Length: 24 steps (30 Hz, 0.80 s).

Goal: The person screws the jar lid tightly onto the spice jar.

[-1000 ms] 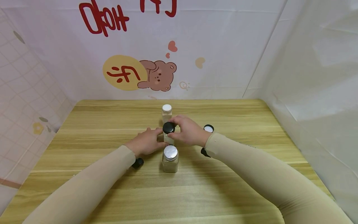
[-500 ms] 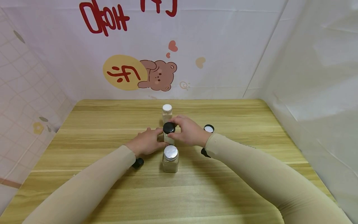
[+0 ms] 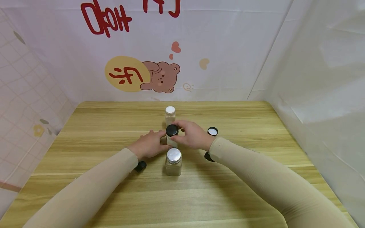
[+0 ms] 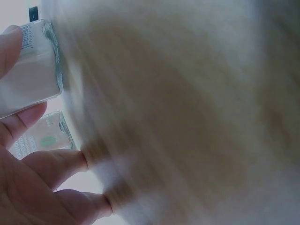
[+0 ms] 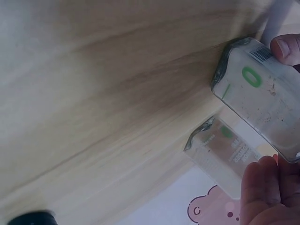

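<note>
Step in hand, as judged: turning a lid on the middle of three jars. The direction, on or off, cannot be told from these views.

Setup: the middle clear square-sided glass jar (image 3: 172, 142) with pale contents stands on the wood-grain table (image 3: 182, 199), between the two hands. Left hand (image 3: 149, 144): thumb and index finger grip the jar's body low down. Right hand (image 3: 195, 136): thumb and fingers pinch the rim of its glossy round black lid (image 3: 172, 130).

Neighbours: a wider glass jar with a silver top (image 3: 174, 167) is just in front, near the left thumb; a slimmer glass jar with a white top (image 3: 170, 117) stands behind. An upturned black lid with white lining (image 3: 212, 131) lies to the right.

Method: brace the body firmly with the left so only the lid rotates. Keep the lid level, turn in short strokes, regrip between them. Press lightly; sideways force could tip the jar. Watch the left thumb's clearance: a slip forward could knock the front jar.
</note>
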Motion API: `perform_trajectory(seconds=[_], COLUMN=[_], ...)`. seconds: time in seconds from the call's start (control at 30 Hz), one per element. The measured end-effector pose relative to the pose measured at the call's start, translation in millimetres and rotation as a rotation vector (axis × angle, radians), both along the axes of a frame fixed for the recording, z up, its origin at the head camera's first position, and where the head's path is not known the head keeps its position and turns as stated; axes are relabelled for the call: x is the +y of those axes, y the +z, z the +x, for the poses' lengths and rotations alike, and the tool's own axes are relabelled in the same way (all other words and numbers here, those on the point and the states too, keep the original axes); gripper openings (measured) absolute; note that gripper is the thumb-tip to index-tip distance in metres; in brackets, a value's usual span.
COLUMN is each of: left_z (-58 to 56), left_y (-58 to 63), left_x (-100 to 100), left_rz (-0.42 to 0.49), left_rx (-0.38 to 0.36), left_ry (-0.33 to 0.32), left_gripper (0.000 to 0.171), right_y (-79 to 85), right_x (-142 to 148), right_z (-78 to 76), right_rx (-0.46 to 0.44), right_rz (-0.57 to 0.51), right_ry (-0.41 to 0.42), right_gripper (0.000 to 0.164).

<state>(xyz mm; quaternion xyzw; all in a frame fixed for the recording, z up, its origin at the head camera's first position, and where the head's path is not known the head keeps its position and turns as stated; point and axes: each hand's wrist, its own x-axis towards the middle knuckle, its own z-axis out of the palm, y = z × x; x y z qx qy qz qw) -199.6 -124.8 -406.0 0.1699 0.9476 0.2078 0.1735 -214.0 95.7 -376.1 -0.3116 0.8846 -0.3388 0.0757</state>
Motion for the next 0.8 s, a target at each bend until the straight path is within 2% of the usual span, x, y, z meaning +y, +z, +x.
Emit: perform_trajectory(seconds=[0.3, 0.8], left_z=[0.7, 0.9], left_y=[1.0, 0.2], left_x=[-0.2, 0.6], left_rz=[-0.007, -0.008], left_rx=[0.011, 0.016], left_ry=[-0.007, 0.000], left_gripper=[0.071, 0.071], right_y=[-2.0, -2.8], right_x=[0.1, -0.7], right_z=[1.2, -0.5], right_rx=[-0.014, -0.017], right_rz=[-0.010, -0.004], right_ry=[-0.003, -0.010], right_gripper=[0.044, 0.041])
